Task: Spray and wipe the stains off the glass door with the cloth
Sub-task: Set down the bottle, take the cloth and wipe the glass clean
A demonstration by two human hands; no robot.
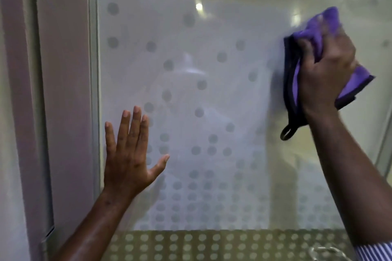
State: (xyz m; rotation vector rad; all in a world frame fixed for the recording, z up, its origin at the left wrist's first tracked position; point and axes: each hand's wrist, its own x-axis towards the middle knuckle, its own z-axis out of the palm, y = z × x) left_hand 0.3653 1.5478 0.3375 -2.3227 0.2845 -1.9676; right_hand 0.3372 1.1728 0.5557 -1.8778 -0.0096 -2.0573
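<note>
A person's right hand (pixel 324 70) clutches a bunched purple cloth (pixel 314 34) against the upper right of a frosted glass door (pixel 212 70), the cloth's dark hem and hanging loop (pixel 286 133) trailing below the fist. The left hand (pixel 129 152) lies flat on the pane at lower left, fingers straight and spread, grasping nothing. No lettering is legible; grey dots (pixel 191 197) pattern the glass. Shapes behind it are blurred. A striped cuff (pixel 373 251) is cut off at the corner.
</note>
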